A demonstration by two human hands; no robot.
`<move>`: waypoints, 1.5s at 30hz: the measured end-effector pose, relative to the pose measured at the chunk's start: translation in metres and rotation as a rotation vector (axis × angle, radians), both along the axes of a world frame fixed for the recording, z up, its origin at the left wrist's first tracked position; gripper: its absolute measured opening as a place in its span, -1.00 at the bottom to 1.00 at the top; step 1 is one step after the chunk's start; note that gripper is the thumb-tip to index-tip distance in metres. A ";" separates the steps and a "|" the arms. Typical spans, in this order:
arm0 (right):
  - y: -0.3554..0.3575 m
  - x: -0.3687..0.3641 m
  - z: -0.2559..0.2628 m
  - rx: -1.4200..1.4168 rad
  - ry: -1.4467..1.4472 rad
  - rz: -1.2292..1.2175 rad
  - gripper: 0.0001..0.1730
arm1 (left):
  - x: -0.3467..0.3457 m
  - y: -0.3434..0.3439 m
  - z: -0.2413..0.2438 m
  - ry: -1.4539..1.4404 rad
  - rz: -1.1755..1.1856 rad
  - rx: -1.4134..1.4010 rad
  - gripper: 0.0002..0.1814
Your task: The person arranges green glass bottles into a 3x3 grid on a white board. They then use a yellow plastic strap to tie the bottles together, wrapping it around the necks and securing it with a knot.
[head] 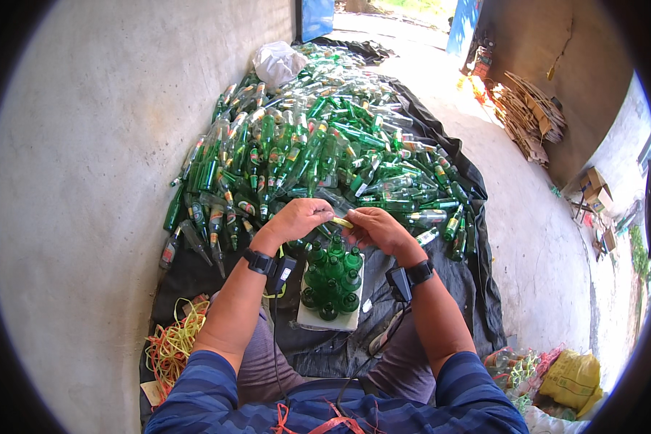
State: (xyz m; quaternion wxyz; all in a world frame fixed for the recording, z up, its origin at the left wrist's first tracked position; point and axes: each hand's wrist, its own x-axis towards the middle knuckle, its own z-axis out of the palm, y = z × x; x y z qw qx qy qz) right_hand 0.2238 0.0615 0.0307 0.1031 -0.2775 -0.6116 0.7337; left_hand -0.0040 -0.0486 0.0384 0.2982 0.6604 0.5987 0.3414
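Note:
A short stretch of yellow plastic strap (342, 222) runs between my two hands. My left hand (302, 218) pinches one end of it between thumb and finger, and my right hand (378, 230) grips the other. Just below them, several green glass bottles (331, 271) stand upright in a tight cluster on a white board (325, 323). More yellow strap hangs beside my left wrist, partly behind the arm. Whether the strap joins the piece in my fingers cannot be made out.
A large heap of loose glass bottles (304, 146) covers the black sheet (412, 336) ahead. Tangled yellow and red straps (176, 339) lie at my left, by the concrete wall (87, 163). Tied bottles (512, 363) and a yellow sack (570, 381) sit at right. Flattened cardboard (529, 111) leans farther back.

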 end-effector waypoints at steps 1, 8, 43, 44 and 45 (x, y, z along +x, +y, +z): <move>0.000 -0.001 -0.003 -0.023 0.007 0.022 -0.58 | 0.000 0.000 -0.003 -0.005 -0.002 0.047 -0.72; 0.003 -0.005 -0.011 -0.252 0.142 0.039 -0.65 | 0.000 0.000 0.001 -0.043 0.028 0.125 -0.76; -0.044 -0.038 0.000 0.585 0.002 -0.310 -0.72 | 0.026 0.011 -0.021 -0.663 0.279 -0.008 -0.80; -0.044 -0.038 0.001 0.554 0.020 -0.317 -0.74 | 0.022 0.014 -0.028 -0.584 0.278 0.005 -0.79; -0.041 -0.036 -0.002 0.508 0.049 -0.298 -0.76 | 0.024 0.014 -0.025 -0.507 0.272 0.015 -0.78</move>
